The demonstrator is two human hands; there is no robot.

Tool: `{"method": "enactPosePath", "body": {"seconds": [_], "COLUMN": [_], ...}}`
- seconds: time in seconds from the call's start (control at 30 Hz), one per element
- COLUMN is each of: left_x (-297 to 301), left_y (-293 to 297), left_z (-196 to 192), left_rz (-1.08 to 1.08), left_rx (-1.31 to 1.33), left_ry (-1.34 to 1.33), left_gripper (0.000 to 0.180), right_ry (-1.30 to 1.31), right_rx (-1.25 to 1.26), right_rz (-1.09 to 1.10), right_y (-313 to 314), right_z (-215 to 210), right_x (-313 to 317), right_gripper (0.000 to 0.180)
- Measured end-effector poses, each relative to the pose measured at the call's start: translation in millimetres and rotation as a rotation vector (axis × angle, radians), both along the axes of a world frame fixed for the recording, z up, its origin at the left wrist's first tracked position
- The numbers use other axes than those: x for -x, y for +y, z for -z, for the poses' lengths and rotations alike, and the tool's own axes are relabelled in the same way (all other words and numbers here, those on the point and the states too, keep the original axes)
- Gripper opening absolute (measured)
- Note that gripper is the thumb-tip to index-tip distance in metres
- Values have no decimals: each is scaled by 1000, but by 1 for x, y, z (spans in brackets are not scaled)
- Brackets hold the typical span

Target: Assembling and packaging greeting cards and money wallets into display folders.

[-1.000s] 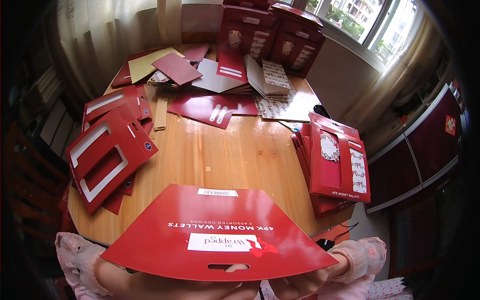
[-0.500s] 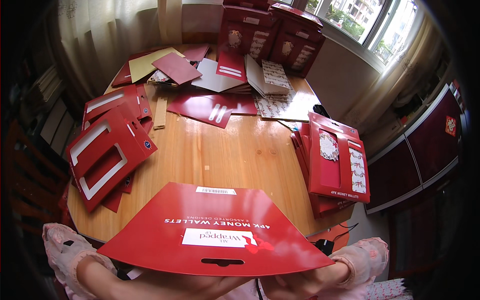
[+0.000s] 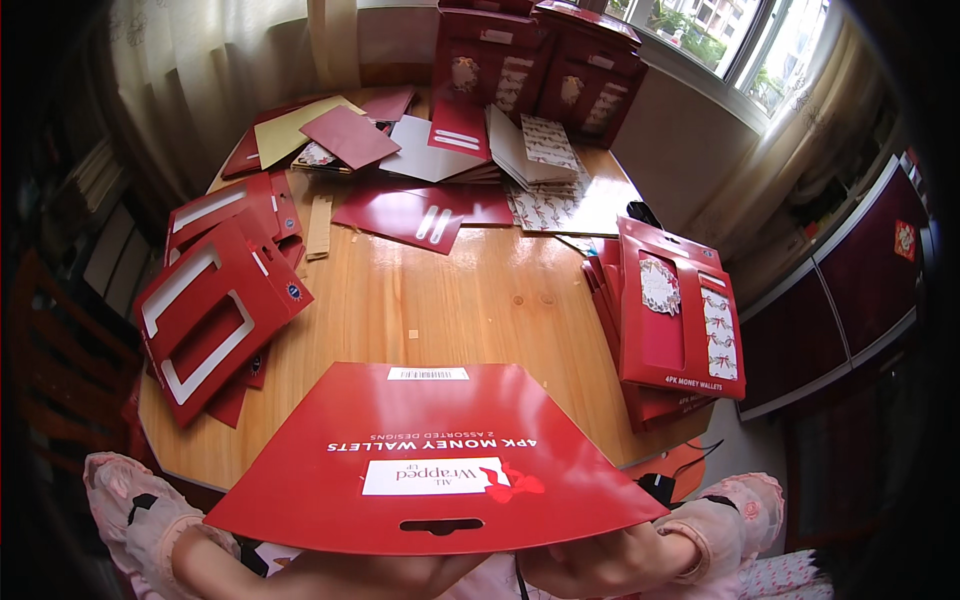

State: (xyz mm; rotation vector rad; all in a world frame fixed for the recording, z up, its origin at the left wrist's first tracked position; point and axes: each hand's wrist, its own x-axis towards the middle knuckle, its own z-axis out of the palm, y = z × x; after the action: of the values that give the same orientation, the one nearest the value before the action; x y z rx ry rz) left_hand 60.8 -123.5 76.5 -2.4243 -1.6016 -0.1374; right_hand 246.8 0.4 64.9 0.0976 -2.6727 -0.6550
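Left hand [image 3: 435, 572] and right hand [image 3: 605, 558] sit behind a red cardboard packet [image 3: 420, 415] by the wooden counter's [image 3: 460, 290] near edge, grip closure hidden; uneven pressure could crease it.

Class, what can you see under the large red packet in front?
Beneath the packet, at its near edge, the left forearm and part of the right hand show; the fingers and anything further under are covered.

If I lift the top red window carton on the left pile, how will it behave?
The red window carton seems light, being thin card with large cut-outs. It may flex along the strip between them. Lying askew on other cartons, it might slide.
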Motion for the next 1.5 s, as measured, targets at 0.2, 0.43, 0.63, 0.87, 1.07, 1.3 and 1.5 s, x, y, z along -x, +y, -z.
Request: {"method": "enactPosePath", "body": {"seconds": [0.2, 0.43, 0.63, 0.87, 1.07, 1.3, 1.5], "left_x": [-3, 2, 9, 11, 24, 27, 30], "left_y": [1, 8, 15, 14, 16, 8, 11], "left_z": [-22, -3, -11, -9, -30, -13, -8], "left_rz": [-16, 333, 50, -28, 196, 89, 123], "left_rx": [50, 4, -9, -109, 4, -108, -225], "left_ry": [480, 1197, 424, 164, 363, 333, 409], "left_gripper": [40, 44, 36, 27, 37, 37, 29], "right_ry": [-183, -180, -215, -110, -90, -94, -205], "right_rx": [75, 286, 258, 310, 362, 336, 418], "right_rz": [19, -12, 0, -68, 48, -24, -48], "right_y": [-5, 11, 14, 20, 13, 13, 13], "right_z": [-11, -27, -33, -26, -27, -30, -30], "right_x": [1, 16, 19, 15, 18, 20, 21], "right_gripper": [34, 36, 42, 37, 35, 30, 35]}}
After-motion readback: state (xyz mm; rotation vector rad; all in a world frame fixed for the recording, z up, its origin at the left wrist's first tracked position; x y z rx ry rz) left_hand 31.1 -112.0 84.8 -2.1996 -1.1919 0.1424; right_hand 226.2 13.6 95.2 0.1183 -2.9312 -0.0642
